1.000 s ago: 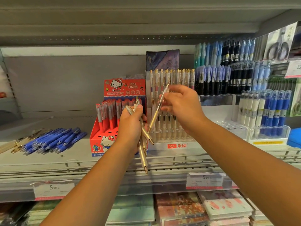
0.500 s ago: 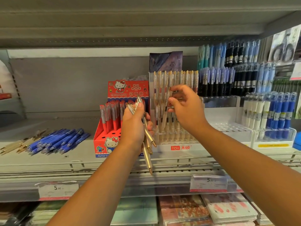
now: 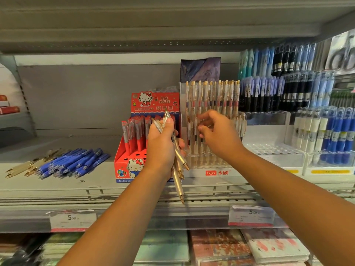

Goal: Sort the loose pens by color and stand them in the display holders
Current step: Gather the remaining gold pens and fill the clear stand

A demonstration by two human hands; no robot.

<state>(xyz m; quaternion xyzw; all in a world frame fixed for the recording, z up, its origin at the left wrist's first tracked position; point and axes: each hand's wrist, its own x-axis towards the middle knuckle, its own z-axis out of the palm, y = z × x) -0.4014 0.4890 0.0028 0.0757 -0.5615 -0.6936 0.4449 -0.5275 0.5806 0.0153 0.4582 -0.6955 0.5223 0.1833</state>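
Note:
My left hand (image 3: 161, 148) grips a bundle of several gold pens (image 3: 177, 169), tips pointing down, in front of the red Hello Kitty box (image 3: 124, 166). My right hand (image 3: 219, 135) hovers at the clear display holder (image 3: 217, 172), which is full of upright gold-clipped pens (image 3: 211, 96). Its fingers are spread and loosely bent beside the lower row, and I see no pen between them. Loose blue pens (image 3: 75, 162) and loose gold pens (image 3: 28, 167) lie flat on the shelf at the left.
Red pens (image 3: 134, 135) stand in the Hello Kitty box. Clear holders (image 3: 326, 131) with blue, white and black pens fill the right side. A wire rail (image 3: 96, 189) and price tags (image 3: 251, 215) edge the shelf. Notebooks (image 3: 217, 246) lie on the shelf below.
My right hand carried one gold pen from beside my left hand into the clear holder, lowered it among the standing pens, and its fingers have now spread apart. My left hand stayed put.

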